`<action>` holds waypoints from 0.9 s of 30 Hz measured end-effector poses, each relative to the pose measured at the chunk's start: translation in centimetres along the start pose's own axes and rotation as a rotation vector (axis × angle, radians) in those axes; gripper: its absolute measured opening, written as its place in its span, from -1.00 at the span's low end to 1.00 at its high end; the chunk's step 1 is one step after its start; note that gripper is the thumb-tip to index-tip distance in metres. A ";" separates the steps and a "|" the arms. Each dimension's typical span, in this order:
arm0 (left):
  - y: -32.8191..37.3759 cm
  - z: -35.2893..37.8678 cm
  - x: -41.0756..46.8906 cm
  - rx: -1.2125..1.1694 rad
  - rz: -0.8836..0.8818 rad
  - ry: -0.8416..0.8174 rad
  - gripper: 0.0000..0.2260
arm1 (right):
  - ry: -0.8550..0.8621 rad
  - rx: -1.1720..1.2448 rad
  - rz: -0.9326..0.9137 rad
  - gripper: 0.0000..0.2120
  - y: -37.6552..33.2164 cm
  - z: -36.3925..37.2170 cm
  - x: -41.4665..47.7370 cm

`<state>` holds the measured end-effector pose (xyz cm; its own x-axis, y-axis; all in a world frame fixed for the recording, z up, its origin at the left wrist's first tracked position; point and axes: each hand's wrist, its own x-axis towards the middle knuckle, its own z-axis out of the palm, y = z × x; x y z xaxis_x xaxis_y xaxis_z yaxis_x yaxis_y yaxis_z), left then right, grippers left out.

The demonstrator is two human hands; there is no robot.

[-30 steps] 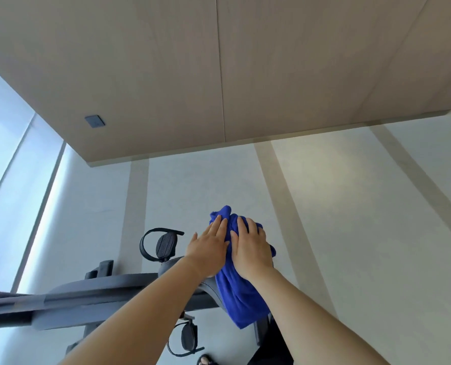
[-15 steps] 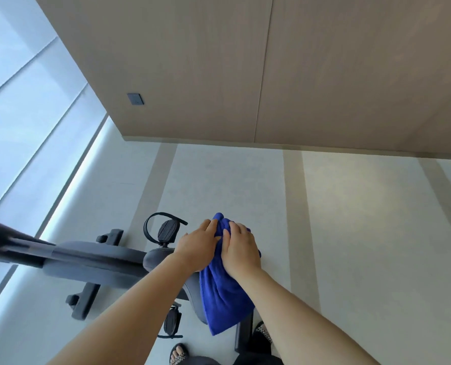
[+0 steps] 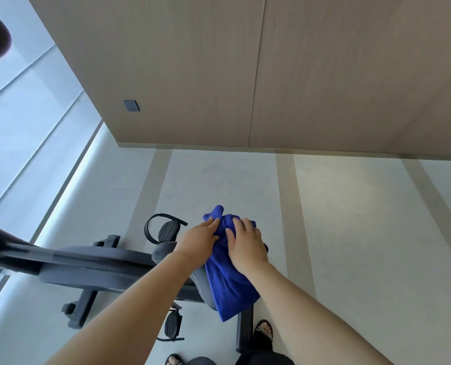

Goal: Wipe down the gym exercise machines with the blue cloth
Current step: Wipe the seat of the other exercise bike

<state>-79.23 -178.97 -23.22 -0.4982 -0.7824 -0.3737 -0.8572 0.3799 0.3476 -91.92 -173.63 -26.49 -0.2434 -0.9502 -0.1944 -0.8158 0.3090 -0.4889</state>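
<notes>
While draped over the seat (image 3: 163,252), blue cloth (image 3: 229,283) lies under both hands.

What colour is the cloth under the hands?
Bright blue cloth, seen clearly in the head view.

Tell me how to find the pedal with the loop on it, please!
Start at the dark grey exercise bike standing on the pale floor by the bright window. Follow its frame toward the blue cloth under both hands. Just left of the left hand is the far pedal: black, ribbed, with a curved strap arching over it, unlike the near pedal low by the feet.
</notes>
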 end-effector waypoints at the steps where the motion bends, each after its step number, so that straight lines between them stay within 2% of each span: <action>1: -0.3 0.0 -0.2 0.015 0.006 0.002 -0.59 | 0.006 -0.011 0.014 -0.59 -0.1 -0.1 -0.3; 4: -1.2 -0.2 -1.1 0.050 0.010 0.084 -0.74 | -0.012 -0.065 0.091 -0.56 -0.8 -0.7 -0.7; 7: -2.3 -0.6 -2.5 0.065 0.036 0.118 -0.84 | 0.021 -0.088 0.113 -0.62 -1.4 -1.4 -1.0; 10: -3.8 -1.0 -4.1 0.114 0.076 0.124 -0.82 | 0.082 -0.101 0.030 -0.71 -2.2 -1.6 -1.7; 14: -6.9 -1.5 -5.9 0.050 0.136 0.195 -0.87 | 0.132 -0.090 -0.180 -0.73 -4.8 -0.9 -2.8; 18: -10.3 -2.4 -8.0 -0.027 0.141 0.266 -0.74 | 0.202 0.037 -0.366 -0.78 -8.0 0.6 -3.7; 20: -11.7 -2.1 -8.9 -0.053 0.129 0.250 -0.70 | 0.181 0.059 -0.390 -0.75 -9.7 2.1 -4.1; 24: -13.4 -1.1 -9.9 -0.124 0.122 0.080 -0.51 | -0.051 -0.188 -0.185 -0.52 -11.1 5.8 -4.0; 27: -13.7 -1.0 -9.8 -0.103 0.111 0.050 -0.42 | -0.036 -0.315 -0.154 -0.47 -10.8 6.7 -3.7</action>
<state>-62.44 -176.98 -23.46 -0.5801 -0.7629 -0.2854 -0.7779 0.4148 0.4721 -78.73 -173.19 -26.24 -0.0913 -0.9810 -0.1711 -0.9646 0.1298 -0.2294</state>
